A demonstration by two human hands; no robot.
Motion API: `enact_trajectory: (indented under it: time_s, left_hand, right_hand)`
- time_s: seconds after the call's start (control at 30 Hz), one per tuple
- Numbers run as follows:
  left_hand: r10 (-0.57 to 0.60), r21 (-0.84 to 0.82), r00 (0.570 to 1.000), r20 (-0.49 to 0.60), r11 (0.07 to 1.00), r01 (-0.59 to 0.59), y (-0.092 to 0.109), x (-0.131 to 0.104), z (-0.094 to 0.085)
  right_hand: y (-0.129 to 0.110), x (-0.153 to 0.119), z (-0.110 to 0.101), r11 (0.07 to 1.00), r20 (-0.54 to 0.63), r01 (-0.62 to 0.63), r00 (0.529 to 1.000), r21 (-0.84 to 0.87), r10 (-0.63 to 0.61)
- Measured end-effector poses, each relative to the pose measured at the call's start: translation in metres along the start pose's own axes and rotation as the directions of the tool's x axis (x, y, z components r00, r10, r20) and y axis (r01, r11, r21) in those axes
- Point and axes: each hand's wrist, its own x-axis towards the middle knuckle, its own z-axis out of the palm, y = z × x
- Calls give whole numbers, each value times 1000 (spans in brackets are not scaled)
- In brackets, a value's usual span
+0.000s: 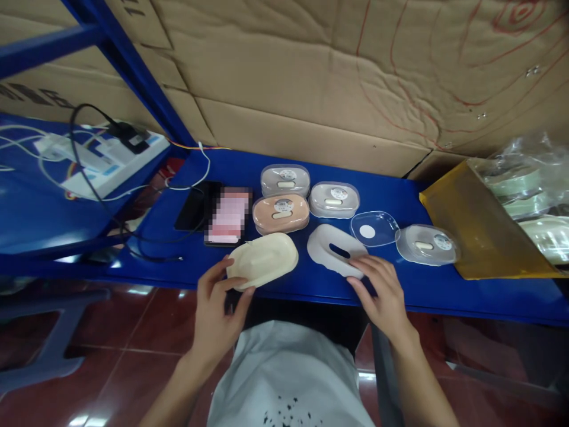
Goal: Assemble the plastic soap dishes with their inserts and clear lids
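Observation:
My left hand (224, 296) grips the near left end of a cream oval soap dish (271, 255), its shallow hollow facing up. My right hand (380, 290) pinches the right end of a white oval slotted soap dish piece (325, 242), with a dark elongated hole in its middle. Just behind the right hand lies a clear oval lid (386, 224) with a round white sticker. Lidded soap boxes stand around them: a peach one (271, 220), a grey one (273, 178) behind it, another grey one (349, 204), and a whitish one (406, 243) on the right.
Two phones, a dark one (189, 210) and one with a blurred screen (229, 216), lie left on the blue table (498, 299). A power strip (151, 148) with cables sits farther left. At right, a yellow-sided box (462, 219) holds plastic-wrapped dishes. Cardboard (284, 71) stands behind.

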Motion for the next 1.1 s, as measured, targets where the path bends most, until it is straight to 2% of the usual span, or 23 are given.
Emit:
enact_trajectory:
  time_s: [0.07,0.2,0.3,0.47,0.63,0.77,0.83,0.9,0.97,1.03,1.1]
  left_hand:
    - [53,-42,996,66,998,-51,5,1,9]
    - [99,-162,982,159,984,-73,18,3,28]
    - [120,-179,970,212,980,-82,22,8,35]
    - [225,-24,936,272,974,-227,19,15,33]
    - [308,-35,903,300,949,-312,15,15,32]
    - [310,-20,887,343,946,-323,16,16,30]
    - [307,-18,883,355,947,-321,18,18,29]
    - [307,-17,883,355,947,-322,20,20,28]
    - [305,-14,887,346,947,-320,23,22,30]
    - [297,-5,893,339,949,-314,27,24,33]
    - [283,2,895,344,953,-302,32,26,38]
  right_hand:
    - [-6,-2,3,999,0,-5,1000,33,5]
    - [-24,5,19,992,155,110,981,66,-119]
    - [-30,11,25,983,227,171,957,67,-182]
    - [-24,12,21,968,303,250,921,20,-244]
    - [-24,3,22,952,317,305,905,-14,-285]
    - [-17,1,17,948,323,317,901,-35,-289]
    - [-2,8,9,961,275,256,936,-106,-219]
    - [21,19,0,964,166,122,982,-235,-84]
    - [42,29,-6,950,90,7,996,-311,22]
    - [51,35,-9,962,71,-58,994,-265,79]
    - [44,35,-7,984,-9,-152,988,-88,151]
